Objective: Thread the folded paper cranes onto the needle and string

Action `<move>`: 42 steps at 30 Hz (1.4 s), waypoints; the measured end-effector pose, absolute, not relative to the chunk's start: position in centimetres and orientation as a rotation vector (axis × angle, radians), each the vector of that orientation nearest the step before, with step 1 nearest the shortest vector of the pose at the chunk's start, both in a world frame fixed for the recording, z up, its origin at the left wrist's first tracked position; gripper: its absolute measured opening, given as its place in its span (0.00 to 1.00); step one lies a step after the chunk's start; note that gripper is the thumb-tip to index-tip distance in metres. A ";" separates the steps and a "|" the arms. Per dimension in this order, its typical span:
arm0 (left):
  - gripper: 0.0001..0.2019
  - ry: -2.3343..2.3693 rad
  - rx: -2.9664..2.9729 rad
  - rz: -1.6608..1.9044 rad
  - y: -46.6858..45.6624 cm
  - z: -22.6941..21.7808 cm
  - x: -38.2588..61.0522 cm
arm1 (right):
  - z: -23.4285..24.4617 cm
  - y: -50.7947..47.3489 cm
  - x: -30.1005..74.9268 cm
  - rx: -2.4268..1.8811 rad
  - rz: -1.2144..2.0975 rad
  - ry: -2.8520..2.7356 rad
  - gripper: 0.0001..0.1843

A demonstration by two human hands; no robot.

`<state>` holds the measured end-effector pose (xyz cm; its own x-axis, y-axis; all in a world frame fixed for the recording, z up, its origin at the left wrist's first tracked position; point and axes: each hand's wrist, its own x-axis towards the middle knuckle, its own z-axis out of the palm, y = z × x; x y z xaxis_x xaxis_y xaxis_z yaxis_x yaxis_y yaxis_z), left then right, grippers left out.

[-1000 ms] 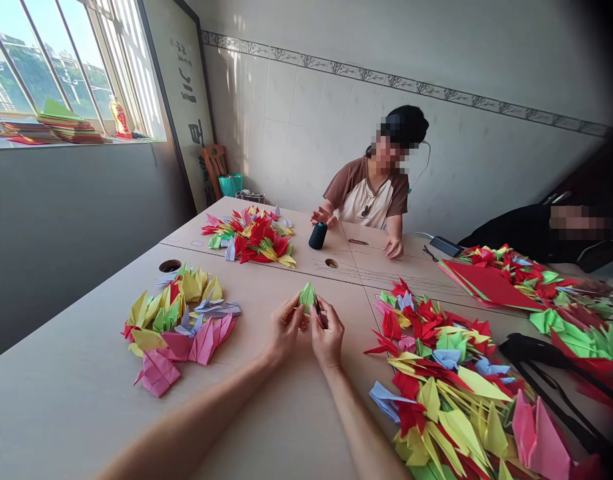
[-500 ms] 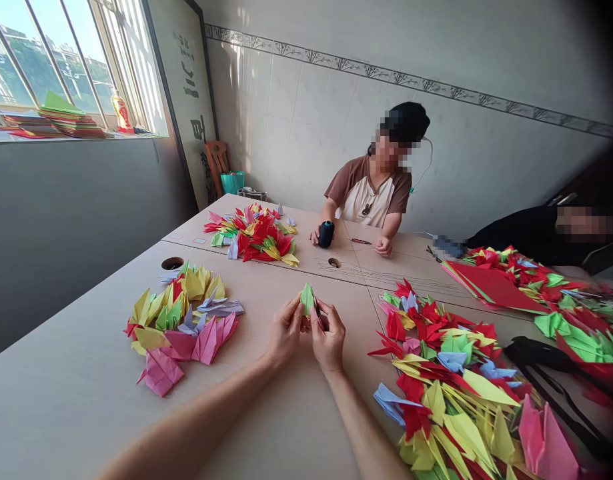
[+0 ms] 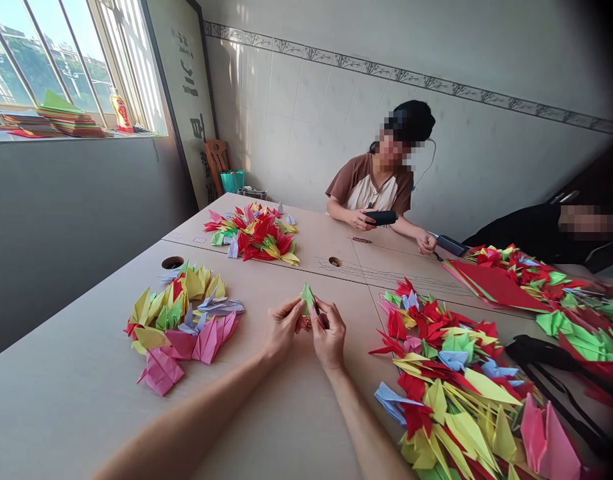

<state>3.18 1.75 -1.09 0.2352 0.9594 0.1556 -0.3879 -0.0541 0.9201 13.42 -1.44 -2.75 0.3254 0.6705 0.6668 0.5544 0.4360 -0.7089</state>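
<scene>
In the middle of the head view, a green folded paper piece stands with its point up between my hands. My left hand pinches its left side between thumb and fingers. On its other side my right hand closes on the paper, with a slim dark object lying along the fingers whose kind I cannot tell. Small reddish-gold bits show between my palms, partly hidden. To the left lies a ring-shaped heap of folded paper cranes; a larger heap of cranes is to the right.
Across the table a person holds a dark cylinder. Another crane heap lies far left, near a cable hole. Red paper sheets and a black strap are on the right. A second person's dark sleeve shows.
The person opposite has lifted the dark cylinder, tipped it sideways and stretched the other hand to the right. My hands stay in place; the green paper looks narrower and slightly turned.
</scene>
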 end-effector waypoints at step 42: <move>0.17 0.647 0.964 0.995 2.8 0.0 2.9 | -2.0 -1.4 12.8 -1.228 0.130 -1.274 0.11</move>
